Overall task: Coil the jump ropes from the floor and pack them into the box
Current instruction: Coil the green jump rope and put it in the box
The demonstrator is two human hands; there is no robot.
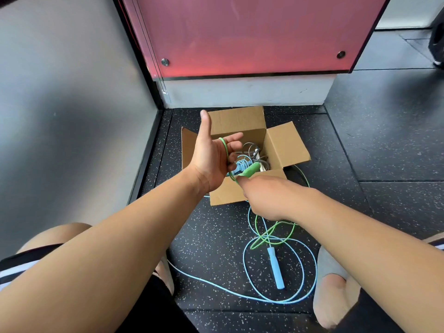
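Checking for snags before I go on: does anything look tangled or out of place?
Yes. On the floor before the box, loose loops of the green rope cross the blue rope, so they may snag. Nothing looks damaged.

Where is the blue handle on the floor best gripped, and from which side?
Around the middle of the blue handle, from above, fingers across it: it lies flat on the floor, both long sides free, while green cord tangles near its far end.
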